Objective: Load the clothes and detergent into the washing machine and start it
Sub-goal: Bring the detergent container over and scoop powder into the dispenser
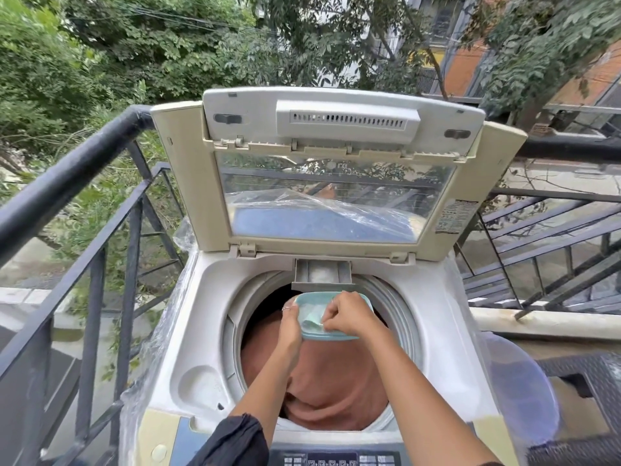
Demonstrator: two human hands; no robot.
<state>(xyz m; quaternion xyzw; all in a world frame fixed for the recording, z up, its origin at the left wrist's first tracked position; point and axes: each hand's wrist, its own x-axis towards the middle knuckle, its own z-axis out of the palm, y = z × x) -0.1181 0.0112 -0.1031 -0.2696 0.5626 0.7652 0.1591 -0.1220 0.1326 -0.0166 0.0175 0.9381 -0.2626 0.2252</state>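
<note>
Now my left hand (290, 326) grips the teal detergent tub (314, 302) by its left edge, and my right hand (347, 314) pinches something pale green (311, 322) inside it. Brown clothes (336, 381) lie in the drum below my fingers, and the open detergent drawer (322, 274) sits just beyond them.

One washing machine (188, 331), with one lid (336, 183) raised beyond the fingers (336, 307) and one detergent drawer (322, 274) open just past them. Two hands: the left hand (290, 326) grips one teal container (316, 295), and the right hand (349, 316) pinches one pale green piece (311, 322) inside it. One ring (285, 308) on a left finger. One brown garment (336, 381) below the fingers in the drum. One control panel (336, 459) nearer than the fingers.
</note>
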